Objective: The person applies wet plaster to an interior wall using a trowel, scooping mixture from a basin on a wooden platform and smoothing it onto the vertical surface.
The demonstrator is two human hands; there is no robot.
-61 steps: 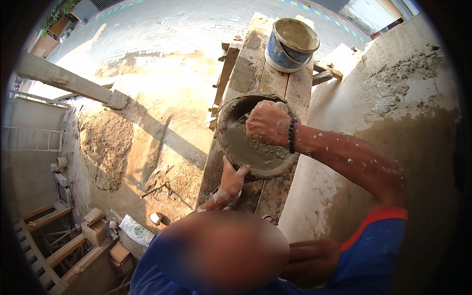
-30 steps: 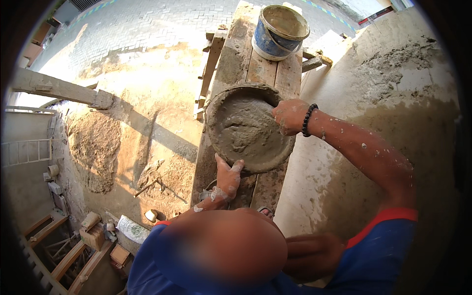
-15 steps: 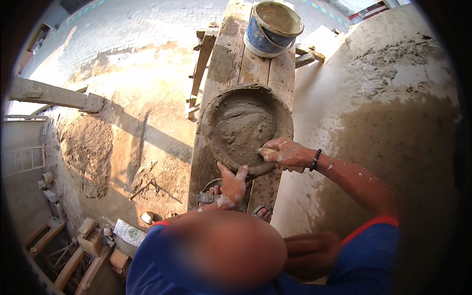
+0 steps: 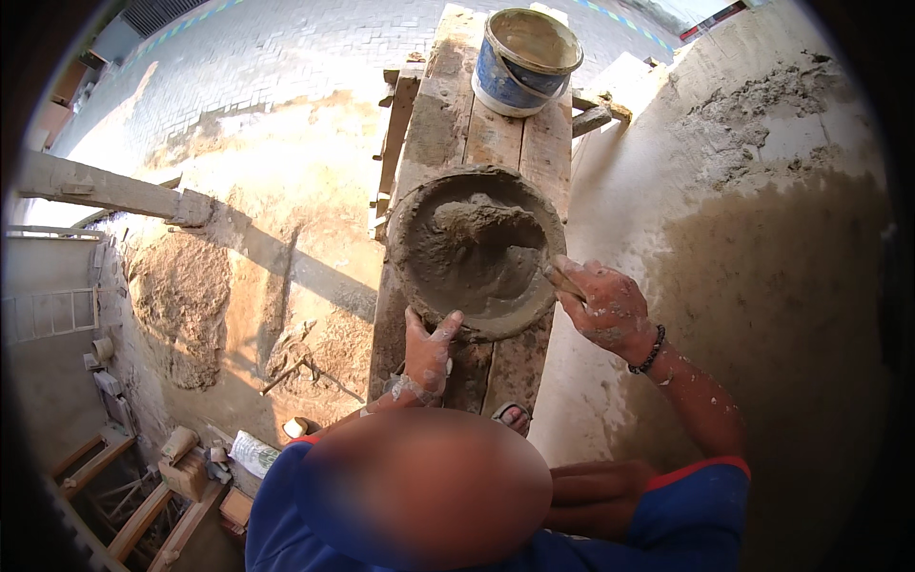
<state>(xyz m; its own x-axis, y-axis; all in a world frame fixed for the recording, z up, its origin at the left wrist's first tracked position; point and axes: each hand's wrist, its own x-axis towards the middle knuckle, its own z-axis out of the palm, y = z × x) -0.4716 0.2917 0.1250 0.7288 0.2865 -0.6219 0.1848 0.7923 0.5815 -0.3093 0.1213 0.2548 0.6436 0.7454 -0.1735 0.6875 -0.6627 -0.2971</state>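
Note:
A round, mortar-caked basin (image 4: 405,276) sits on wooden planks, holding wet grey mortar (image 4: 477,281) with a raised mound toward its far side. My left hand (image 4: 428,355) grips the near-left rim, thumb and forefinger apart on the edge; its other fingers are hidden. At the basin's right edge, my right hand (image 4: 610,307) is closed around the wooden handle of a trowel (image 4: 563,280). The trowel's blade cannot be made out against the mortar. Splashes of mortar mark both hands and forearms.
A blue-and-white bucket (image 4: 519,81) stands farther along the planks (image 4: 438,129). To the right rises a partly wet plastered wall (image 4: 753,276). A sand heap (image 4: 178,307) lies on the left, with a wooden beam (image 4: 105,186) jutting in above it.
My right hand has moved right, from over the mortar to the basin's edge, with the trowel. The mortar is reshaped, with a hollow in its middle. My left hand has shifted slightly left along the rim.

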